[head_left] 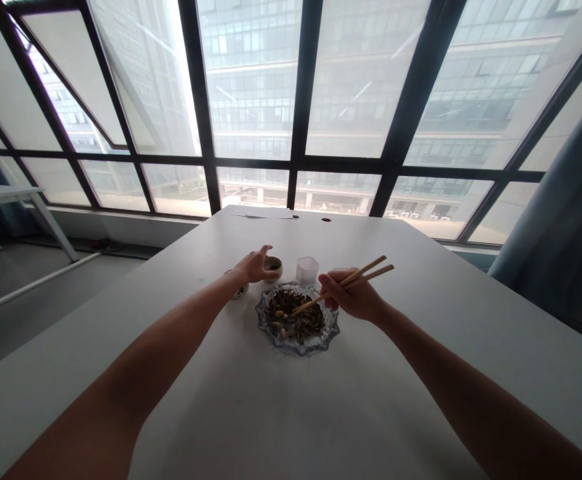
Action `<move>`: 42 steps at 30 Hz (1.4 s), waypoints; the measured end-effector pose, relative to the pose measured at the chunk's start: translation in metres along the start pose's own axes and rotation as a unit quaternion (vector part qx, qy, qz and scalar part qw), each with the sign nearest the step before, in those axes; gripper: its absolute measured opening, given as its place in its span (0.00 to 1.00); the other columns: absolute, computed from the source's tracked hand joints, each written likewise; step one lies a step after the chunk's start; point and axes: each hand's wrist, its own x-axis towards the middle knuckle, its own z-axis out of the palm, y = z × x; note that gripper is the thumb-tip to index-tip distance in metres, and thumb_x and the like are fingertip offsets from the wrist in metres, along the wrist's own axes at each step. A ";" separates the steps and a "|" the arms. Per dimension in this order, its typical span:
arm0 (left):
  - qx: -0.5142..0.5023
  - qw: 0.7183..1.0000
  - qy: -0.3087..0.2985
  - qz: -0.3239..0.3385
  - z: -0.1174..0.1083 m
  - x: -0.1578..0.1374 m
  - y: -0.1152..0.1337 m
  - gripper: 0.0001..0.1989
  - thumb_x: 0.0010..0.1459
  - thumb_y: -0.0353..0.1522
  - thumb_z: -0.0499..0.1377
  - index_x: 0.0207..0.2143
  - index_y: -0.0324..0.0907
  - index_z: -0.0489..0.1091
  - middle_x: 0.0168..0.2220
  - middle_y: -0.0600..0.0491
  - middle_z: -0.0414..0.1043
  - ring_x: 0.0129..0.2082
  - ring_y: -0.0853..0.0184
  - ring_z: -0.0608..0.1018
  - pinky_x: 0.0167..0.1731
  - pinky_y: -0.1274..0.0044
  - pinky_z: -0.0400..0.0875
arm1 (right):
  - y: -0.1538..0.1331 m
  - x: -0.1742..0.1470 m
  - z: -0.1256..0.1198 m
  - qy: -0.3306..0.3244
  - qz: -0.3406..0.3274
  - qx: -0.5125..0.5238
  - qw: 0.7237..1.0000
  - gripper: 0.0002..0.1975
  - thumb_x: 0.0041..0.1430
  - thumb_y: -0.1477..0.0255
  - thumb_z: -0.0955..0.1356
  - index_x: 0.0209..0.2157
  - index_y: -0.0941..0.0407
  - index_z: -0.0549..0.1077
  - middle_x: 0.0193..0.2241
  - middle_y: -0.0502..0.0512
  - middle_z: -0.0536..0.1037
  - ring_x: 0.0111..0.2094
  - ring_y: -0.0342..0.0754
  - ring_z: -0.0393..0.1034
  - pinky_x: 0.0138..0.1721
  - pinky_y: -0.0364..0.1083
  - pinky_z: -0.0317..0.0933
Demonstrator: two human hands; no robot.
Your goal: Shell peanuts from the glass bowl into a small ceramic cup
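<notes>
My right hand (349, 293) is closed round a pair of wooden chopsticks (358, 277), their tips down among the food in a clear glass dish (302, 348) with a scalloped rim. The dish holds a heap of dark, elongated pieces that look like sunflower seeds (311, 323), with paler nut-like pieces (281, 327) on the left side. My left hand (255, 267) is beside a small round cup (273, 265), its thumb and forefinger spread at the cup's left side; whether they touch it is unclear. A second cup with dark markings (241, 292) is partly hidden under that wrist.
Behind the dish stands a translucent pinkish-white container (307, 269). Everything rests on a long white table (271, 413). At its far end are paper sheets (261, 213) and dark round holes (326, 220). Large windows lie beyond, another white table (5, 195) left, a curtain (565, 207) right.
</notes>
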 end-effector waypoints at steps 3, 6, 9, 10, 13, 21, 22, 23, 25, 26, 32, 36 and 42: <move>0.008 1.000 -0.014 -0.013 0.000 -0.003 0.002 0.46 0.51 0.48 0.67 0.66 0.40 0.53 0.54 0.38 0.74 0.54 0.51 0.77 0.50 0.66 0.72 | 0.000 0.000 -0.001 -0.001 0.007 0.003 1.000 0.27 0.64 0.49 0.64 0.22 0.56 0.73 0.13 0.50 0.73 0.13 0.42 0.65 0.14 0.39 0.60; 0.007 1.000 -0.010 -0.011 -0.004 -0.008 0.005 0.44 0.54 0.48 0.65 0.65 0.39 0.53 0.56 0.36 0.72 0.55 0.49 0.76 0.52 0.64 0.71 | 0.001 0.000 0.000 -0.004 0.011 0.003 1.000 0.28 0.64 0.49 0.64 0.21 0.56 0.72 0.12 0.50 0.72 0.12 0.42 0.65 0.13 0.40 0.60; -0.004 0.998 0.058 0.005 -0.011 -0.023 0.003 0.36 0.59 0.49 0.60 0.63 0.39 0.58 0.58 0.38 0.71 0.57 0.50 0.75 0.54 0.62 0.70 | 0.004 0.000 0.001 -0.010 0.017 0.004 1.000 0.28 0.63 0.48 0.64 0.22 0.56 0.73 0.13 0.50 0.73 0.12 0.42 0.65 0.13 0.39 0.59; -0.009 0.996 0.090 0.008 -0.013 -0.031 0.000 0.32 0.61 0.49 0.58 0.61 0.40 0.60 0.58 0.40 0.71 0.57 0.51 0.75 0.54 0.62 0.69 | 0.004 0.000 0.001 -0.011 0.020 0.004 1.000 0.28 0.63 0.48 0.64 0.22 0.56 0.73 0.13 0.51 0.73 0.12 0.42 0.65 0.13 0.39 0.59; -0.024 0.984 0.175 0.004 -0.015 -0.062 -0.017 0.26 0.64 0.48 0.54 0.56 0.42 0.65 0.56 0.43 0.72 0.55 0.54 0.75 0.55 0.63 0.69 | 0.005 0.000 0.001 -0.019 0.025 0.005 0.999 0.28 0.63 0.47 0.64 0.23 0.57 0.72 0.13 0.51 0.74 0.12 0.42 0.65 0.13 0.39 0.59; -0.103 0.965 0.230 -0.071 0.007 -0.112 -0.055 0.32 0.60 0.53 0.55 0.57 0.40 0.63 0.57 0.40 0.71 0.56 0.53 0.75 0.55 0.61 0.71 | 0.007 0.002 0.001 0.001 0.055 0.019 0.998 0.29 0.58 0.44 0.66 0.23 0.57 0.73 0.14 0.52 0.75 0.14 0.42 0.68 0.15 0.40 0.62; -0.108 0.967 0.219 -0.072 0.009 -0.111 -0.055 0.32 0.60 0.53 0.55 0.57 0.40 0.62 0.57 0.40 0.71 0.56 0.53 0.75 0.54 0.61 0.71 | 0.008 0.002 0.001 0.002 0.060 0.022 0.998 0.29 0.58 0.44 0.67 0.23 0.57 0.73 0.14 0.52 0.75 0.14 0.42 0.68 0.15 0.40 0.62; -0.108 0.970 0.207 -0.070 0.010 -0.110 -0.054 0.32 0.60 0.53 0.55 0.58 0.41 0.61 0.57 0.40 0.71 0.55 0.54 0.76 0.54 0.61 0.71 | 0.008 0.001 0.001 0.003 0.065 0.024 0.998 0.29 0.57 0.44 0.67 0.23 0.57 0.73 0.14 0.52 0.75 0.13 0.43 0.68 0.14 0.40 0.62; -0.095 0.975 0.191 -0.064 0.011 -0.108 -0.051 0.31 0.60 0.52 0.56 0.59 0.43 0.60 0.57 0.41 0.72 0.54 0.54 0.77 0.53 0.61 0.72 | 0.008 0.001 0.001 0.003 0.074 0.026 0.997 0.29 0.57 0.44 0.67 0.22 0.57 0.73 0.14 0.52 0.75 0.13 0.43 0.68 0.14 0.40 0.61; -0.089 0.976 0.187 -0.064 0.011 -0.108 -0.050 0.31 0.60 0.52 0.56 0.59 0.44 0.60 0.56 0.42 0.73 0.53 0.54 0.77 0.52 0.61 0.72 | 0.008 0.001 0.001 0.004 0.078 0.026 0.997 0.29 0.57 0.43 0.67 0.22 0.57 0.73 0.14 0.52 0.75 0.13 0.43 0.67 0.14 0.39 0.61; -0.071 0.978 0.181 -0.075 0.009 -0.110 -0.048 0.31 0.60 0.51 0.57 0.60 0.44 0.60 0.53 0.43 0.75 0.52 0.54 0.78 0.50 0.62 0.74 | 0.008 0.002 -0.002 0.019 0.085 0.031 0.996 0.30 0.55 0.42 0.67 0.23 0.57 0.73 0.14 0.53 0.75 0.14 0.43 0.69 0.15 0.40 0.63; -0.072 0.979 0.171 -0.078 0.007 -0.111 -0.046 0.32 0.61 0.51 0.56 0.60 0.43 0.59 0.54 0.41 0.75 0.52 0.54 0.78 0.51 0.61 0.73 | 0.008 0.002 -0.002 0.008 0.083 0.033 0.996 0.29 0.54 0.43 0.68 0.23 0.57 0.74 0.15 0.53 0.76 0.14 0.43 0.69 0.15 0.40 0.63; -0.071 0.979 0.173 -0.077 0.005 -0.111 -0.045 0.32 0.61 0.52 0.56 0.60 0.43 0.60 0.53 0.42 0.75 0.51 0.54 0.78 0.51 0.61 0.74 | 0.010 0.002 0.002 0.004 0.085 0.042 0.995 0.29 0.55 0.44 0.68 0.22 0.57 0.73 0.15 0.53 0.76 0.14 0.43 0.69 0.15 0.40 0.63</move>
